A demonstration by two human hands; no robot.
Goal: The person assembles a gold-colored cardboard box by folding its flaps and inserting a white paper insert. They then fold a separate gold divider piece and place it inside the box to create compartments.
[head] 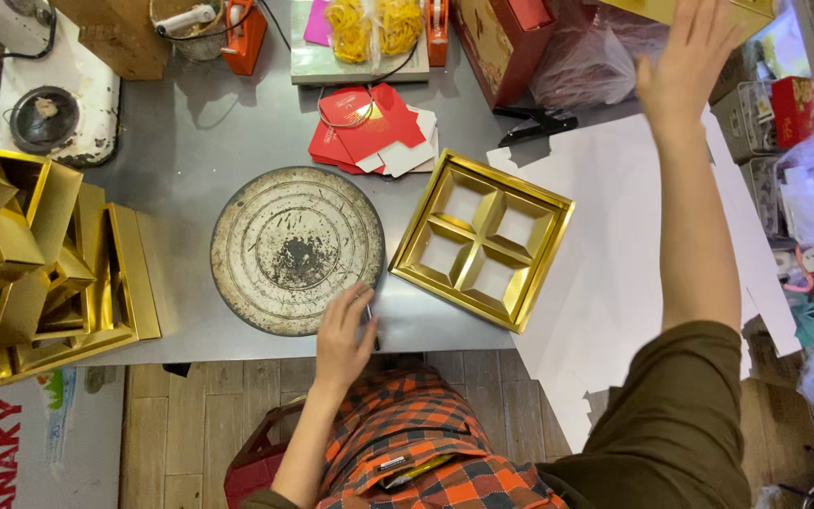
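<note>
Worktable [190,123], grey metal, fills the far half of the view; a white sheet [614,254] overhangs its right side.

Turntable disc [297,251], round and worn, sits near centre-left. It looks heavy and rigid. Your left hand [344,335] rests at its near right edge, fingers loosely curled around a thin dark tool [370,325]; what kind of tool, you cannot tell.

Gold tray [482,240], square with four compartments, lies just right of the disc, turned at an angle, partly on the white sheet. No hand touches it. Judging by the look, it is thin foil-faced card: light, fairly stiff along the rim, weak at the inner dividers, and slick and easily marked on the glossy faces. Take it by two opposite outer edges, not by the cross in the middle, and do not pinch hard.

Stack of gold box parts [40,273] crowds the left edge, leaning on each other; likely just as light and easy to topple.

Red folded cards [369,127] lie far of the tray, flat and floppy.

Your right hand [694,47] is up at the far right, fingers spread wide and empty, well apart from the tray, near a red box [501,38] and a plastic bag [591,66].
</note>
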